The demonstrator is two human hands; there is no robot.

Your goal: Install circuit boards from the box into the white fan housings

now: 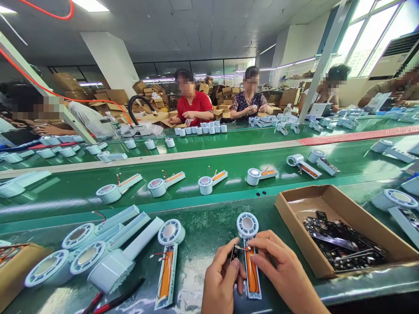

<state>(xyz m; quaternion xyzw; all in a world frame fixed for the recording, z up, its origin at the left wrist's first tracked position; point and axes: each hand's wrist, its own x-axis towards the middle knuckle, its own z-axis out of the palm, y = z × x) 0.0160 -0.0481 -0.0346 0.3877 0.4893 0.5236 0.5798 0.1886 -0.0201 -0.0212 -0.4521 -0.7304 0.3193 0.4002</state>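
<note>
A light-blue handheld fan housing [248, 224] lies in front of me, round head away, with an orange battery [252, 274] in its open handle. Over the left side of that handle, my left hand [225, 272] pinches a small black circuit board [234, 252] between thumb and fingers. My right hand [275, 257] is closed over the handle's upper part, its fingertips at the thin wires [242, 248] running to the board. Just what the right fingertips press on is partly hidden. Left of my hands, a second fan housing [171, 232] shows its battery and loose wires.
At right stands a cardboard box [294, 205] of black circuit boards [343, 244]. Several fan housings [111, 261] are piled at left, near a black and red tool [114, 301]. Beyond runs a green conveyor [183, 163] carrying more housings. Several co-workers sit across it.
</note>
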